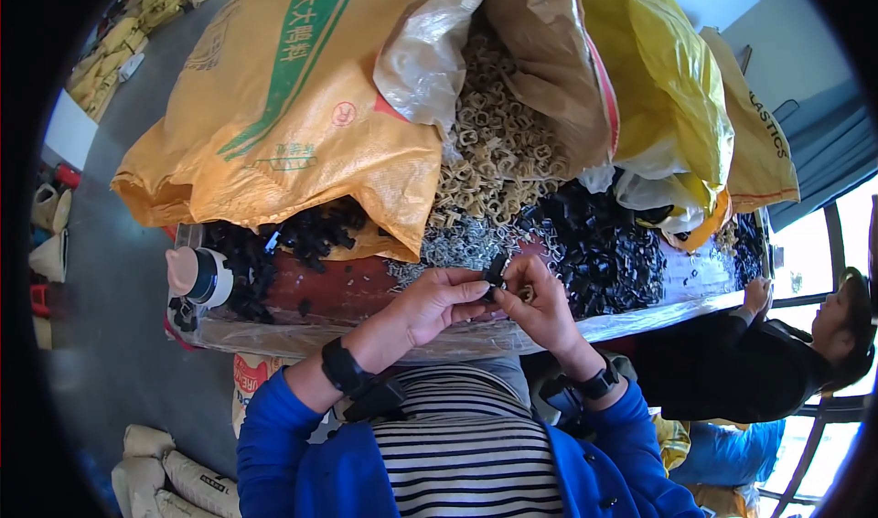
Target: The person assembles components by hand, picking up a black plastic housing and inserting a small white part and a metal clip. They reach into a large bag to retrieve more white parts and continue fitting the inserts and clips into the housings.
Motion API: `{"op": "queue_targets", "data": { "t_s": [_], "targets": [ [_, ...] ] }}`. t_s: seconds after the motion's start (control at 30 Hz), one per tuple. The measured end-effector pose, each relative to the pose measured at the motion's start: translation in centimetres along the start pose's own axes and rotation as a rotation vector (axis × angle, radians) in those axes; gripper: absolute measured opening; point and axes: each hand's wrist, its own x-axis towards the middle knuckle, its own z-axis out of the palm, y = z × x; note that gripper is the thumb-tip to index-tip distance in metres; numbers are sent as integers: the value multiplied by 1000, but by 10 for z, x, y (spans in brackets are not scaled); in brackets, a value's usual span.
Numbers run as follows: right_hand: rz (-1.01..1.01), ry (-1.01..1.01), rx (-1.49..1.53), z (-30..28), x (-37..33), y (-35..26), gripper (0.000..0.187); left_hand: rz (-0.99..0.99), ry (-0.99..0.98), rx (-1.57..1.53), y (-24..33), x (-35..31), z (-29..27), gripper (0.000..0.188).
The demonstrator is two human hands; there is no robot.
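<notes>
Over the table's near edge, my two hands meet around a small black plastic part (495, 270). My left hand (433, 302) pinches it between thumb and fingers from the left. My right hand (541, 304) closes in from the right, its fingertips at the same part, with a beige clip-like piece (526, 293) tucked in its curled fingers. Just beyond lies a heap of small silvery metal pieces (457, 244). Beige plastic clips (498, 166) spill out of an open sack behind it. Black plastic parts (604, 257) are piled to the right of my hands.
A large orange woven sack (302, 106) covers the table's far left; a yellow sack (663, 70) stands far right. More black parts (242, 271) lie at left beside a pink-lidded cup (199, 276). A person in black (732, 363) works at the right end.
</notes>
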Motion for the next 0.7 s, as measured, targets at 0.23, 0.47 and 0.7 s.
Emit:
{"op": "queue_targets", "data": {
  "t_s": [0.23, 0.47, 0.7],
  "targets": [
    [388, 66, 865, -16, -2, 32, 17, 9, 30, 30, -5, 3, -3, 22],
    [379, 86, 911, -3, -10, 38, 27, 60, 18, -28, -17, 7, -3, 21],
    [112, 16, 413, 9, -23, 37, 27, 122, -75, -125, -23, 3, 5, 20]
  ]
}}
